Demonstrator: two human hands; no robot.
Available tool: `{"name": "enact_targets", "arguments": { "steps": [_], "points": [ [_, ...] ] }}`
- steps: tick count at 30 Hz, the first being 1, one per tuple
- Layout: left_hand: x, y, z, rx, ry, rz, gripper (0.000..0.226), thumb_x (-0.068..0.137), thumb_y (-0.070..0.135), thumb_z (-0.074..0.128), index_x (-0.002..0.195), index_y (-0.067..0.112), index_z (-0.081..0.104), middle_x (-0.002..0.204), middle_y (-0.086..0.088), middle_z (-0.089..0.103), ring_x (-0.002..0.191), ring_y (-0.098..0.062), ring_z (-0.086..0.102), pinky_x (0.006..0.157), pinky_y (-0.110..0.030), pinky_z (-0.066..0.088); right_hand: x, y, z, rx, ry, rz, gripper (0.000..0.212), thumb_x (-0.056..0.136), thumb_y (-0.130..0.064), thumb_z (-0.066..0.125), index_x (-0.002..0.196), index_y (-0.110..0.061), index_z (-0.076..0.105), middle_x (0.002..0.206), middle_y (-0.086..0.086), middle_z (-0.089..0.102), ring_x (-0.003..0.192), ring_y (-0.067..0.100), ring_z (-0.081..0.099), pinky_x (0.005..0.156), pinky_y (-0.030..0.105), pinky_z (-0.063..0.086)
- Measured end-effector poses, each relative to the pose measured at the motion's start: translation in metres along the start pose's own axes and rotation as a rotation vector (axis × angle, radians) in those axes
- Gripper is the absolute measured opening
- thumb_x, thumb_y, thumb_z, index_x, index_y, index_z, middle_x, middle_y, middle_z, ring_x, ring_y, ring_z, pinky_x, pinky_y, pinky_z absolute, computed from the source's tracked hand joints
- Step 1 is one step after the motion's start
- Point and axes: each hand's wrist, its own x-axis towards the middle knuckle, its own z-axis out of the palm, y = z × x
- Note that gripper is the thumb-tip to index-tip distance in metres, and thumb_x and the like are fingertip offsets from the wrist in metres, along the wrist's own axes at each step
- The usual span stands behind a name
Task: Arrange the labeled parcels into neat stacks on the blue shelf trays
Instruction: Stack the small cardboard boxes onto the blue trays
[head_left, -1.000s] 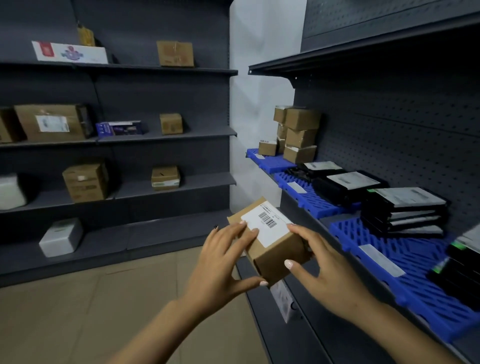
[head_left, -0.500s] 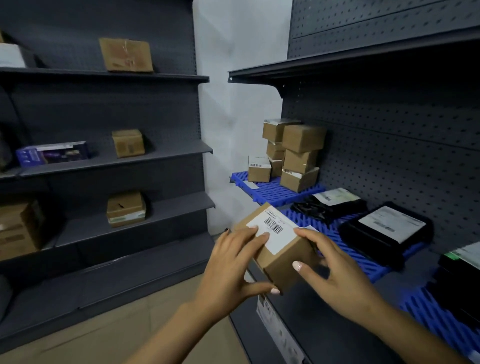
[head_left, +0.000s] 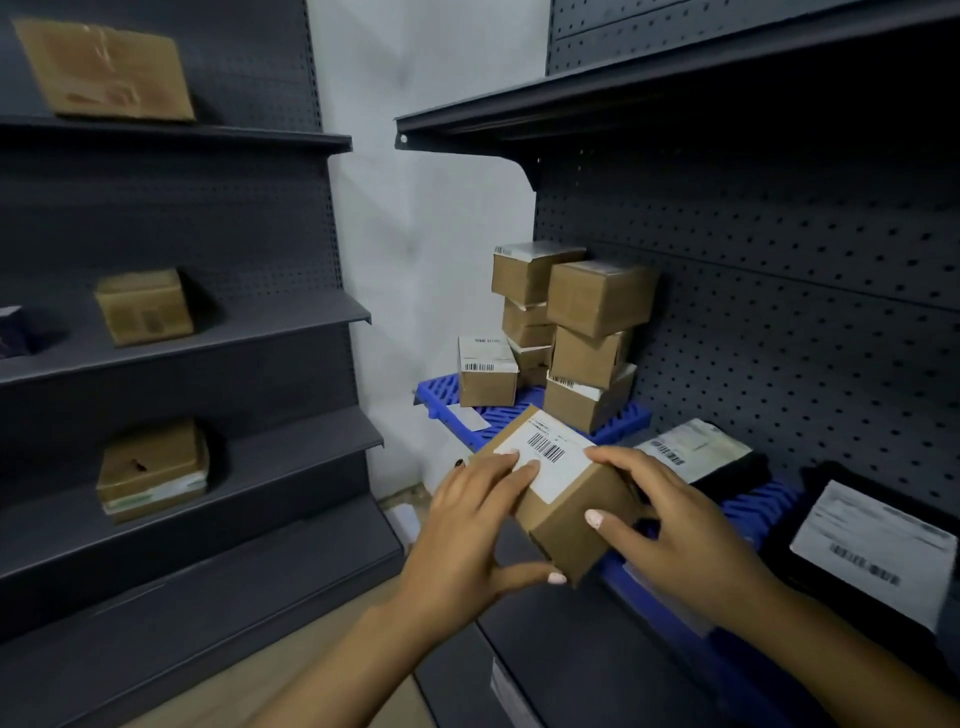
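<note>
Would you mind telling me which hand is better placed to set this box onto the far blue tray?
Probably the right hand: it grips the box on the shelf side, nearest the blue tray.

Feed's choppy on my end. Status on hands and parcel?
Left hand and right hand both gripping labeled parcel, held off the shelf. Far blue tray holds leaning box stacks; lone box in front.

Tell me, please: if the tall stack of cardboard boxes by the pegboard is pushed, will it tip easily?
Probably yes. The stack of boxes looks uneven: its top box overhangs the smaller one beneath. The boxes seem stiff, so they would likely slide or topple whole onto the blue tray.
</note>
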Motion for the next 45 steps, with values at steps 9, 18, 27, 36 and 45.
{"name": "enact_targets", "arguments": {
  "steps": [9,18,27,36,45],
  "points": [
    [0.083,-0.1,0.031,-0.087,-0.089,0.122,0.078,0.079,0.074,0.048,0.144,0.035,0.029,0.149,0.011,0.03,0.134,-0.001,0.021,0.106,-0.021,0.015,0.084,0.033,0.019,-0.167,0.1,0.07,0.046,0.087,-0.037,0.061,0.112,-0.064,0.033,0.118,-0.045,0.034,0.108,-0.02,0.042,0.083,0.01,0.046],
    [0.148,-0.178,0.056,-0.215,-0.236,0.316,0.077,0.076,0.071,0.052,0.141,0.055,0.013,0.149,0.022,0.02,0.132,0.006,0.012,0.109,-0.024,0.017,0.133,0.053,0.038,-0.317,0.08,0.176,0.051,0.088,-0.035,0.064,0.115,-0.065,0.033,0.125,-0.049,0.027,0.115,-0.018,0.036,0.087,0.001,0.034],
    [0.172,-0.206,0.083,-0.241,-0.118,0.502,0.086,0.075,0.072,0.052,0.147,0.04,0.017,0.147,0.001,0.035,0.132,-0.014,0.033,0.105,-0.038,0.031,0.13,0.058,0.051,-0.364,0.151,0.226,0.055,0.088,-0.024,0.065,0.129,-0.052,0.04,0.141,-0.029,0.036,0.13,-0.011,0.033,0.104,0.01,0.031],
    [0.164,-0.209,0.095,-0.276,-0.099,0.521,0.084,0.078,0.079,0.043,0.144,0.029,0.03,0.15,-0.004,0.031,0.135,-0.021,0.029,0.106,-0.043,0.028,0.127,0.051,0.05,-0.545,0.114,0.205,0.054,0.095,-0.021,0.055,0.14,-0.045,0.038,0.146,-0.016,0.039,0.134,-0.004,0.032,0.109,0.022,0.033],
    [0.168,-0.216,0.081,-0.312,-0.17,0.521,0.074,0.077,0.064,0.053,0.141,0.035,0.028,0.15,0.0,0.03,0.13,0.0,0.019,0.105,-0.024,0.014,0.134,0.038,0.074,-0.446,0.304,0.234,0.042,0.084,-0.055,0.052,0.124,-0.042,0.057,0.134,-0.019,0.049,0.125,-0.007,0.042,0.104,0.02,0.038]
  ]
}}
